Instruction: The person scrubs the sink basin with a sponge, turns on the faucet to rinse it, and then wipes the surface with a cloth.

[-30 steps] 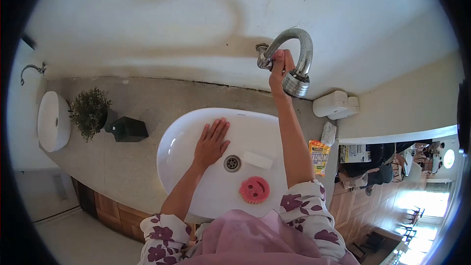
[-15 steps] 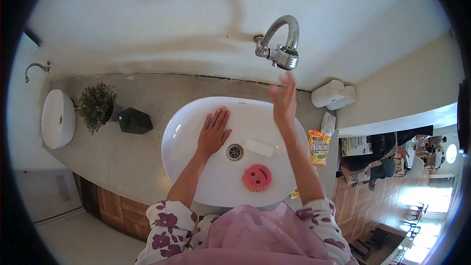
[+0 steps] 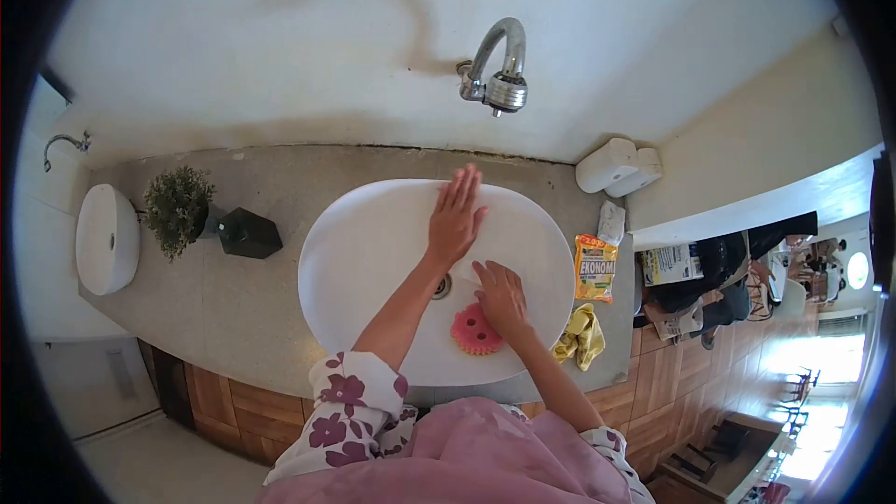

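Note:
Over the back of the white oval basin [image 3: 341,317], my left hand [image 3: 455,215] has its fingers stretched out, with nothing in it. My right hand [image 3: 502,299] is low in the basin with its fingers spread, beside the pink round sponge [image 3: 476,329] with a smiley face. The white bar seen earlier is mostly hidden by my right hand. Between my two hands the drain [image 3: 442,287] shows in part. Above the basin the chrome faucet [image 3: 507,93] is fixed to the wall.
Right of the basin lie a yellow packet [image 3: 595,268], a yellow cloth [image 3: 581,337] and white containers [image 3: 608,166]. A dark green bottle [image 3: 250,233], a plant [image 3: 177,210] and another basin [image 3: 109,241] stand left. A person [image 3: 723,280] is at the right.
My left hand has moved right and up to the basin's back. My right hand has come down from the faucet into the basin beside the sponge. The view has shifted slightly.

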`<state>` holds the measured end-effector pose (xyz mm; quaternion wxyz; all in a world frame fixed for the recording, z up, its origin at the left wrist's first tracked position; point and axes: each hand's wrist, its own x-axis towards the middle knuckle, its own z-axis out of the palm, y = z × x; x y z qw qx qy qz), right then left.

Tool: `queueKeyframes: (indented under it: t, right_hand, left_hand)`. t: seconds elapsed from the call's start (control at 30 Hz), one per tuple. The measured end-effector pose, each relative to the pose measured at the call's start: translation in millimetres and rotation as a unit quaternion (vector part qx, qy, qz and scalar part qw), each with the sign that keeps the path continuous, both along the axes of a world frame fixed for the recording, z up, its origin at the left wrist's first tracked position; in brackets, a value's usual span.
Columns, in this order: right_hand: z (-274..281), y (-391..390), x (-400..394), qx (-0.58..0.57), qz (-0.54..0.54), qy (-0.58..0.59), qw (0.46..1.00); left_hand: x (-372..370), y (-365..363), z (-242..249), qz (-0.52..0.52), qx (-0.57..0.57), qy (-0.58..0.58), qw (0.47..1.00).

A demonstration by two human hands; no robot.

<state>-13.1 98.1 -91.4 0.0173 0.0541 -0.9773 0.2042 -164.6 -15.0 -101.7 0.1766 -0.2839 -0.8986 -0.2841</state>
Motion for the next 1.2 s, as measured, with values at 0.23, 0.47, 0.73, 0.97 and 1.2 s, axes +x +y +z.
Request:
queueKeyframes:
  t: [0.23,0.47,0.73,0.97,1.2]
  right_hand:
    - [-14,5,-3,-0.002,0.0,0.02,1.0]
    - [-5,1,-5,0.015,0.001,0.026,1.0]
    - [40,24,7,-0.08,-0.058,0.007,0.995]
    - [70,61,53,0.008,-0.118,-0.072,0.99]
    - [46,40,64,0.165,-0.066,-0.066,0.982]
  left_hand:
    - [-1,41,6,-0.182,0.002,-0.005,0.983]
    - [-18,-55,-8,0.114,-0.019,0.016,0.993]
    - [45,-108,-39,0.071,-0.133,-0.092,0.984]
    - [86,-112,-41,-0.054,-0.161,-0.179,0.969]
    - [104,-120,-33,-0.109,-0.184,-0.22,0.952]
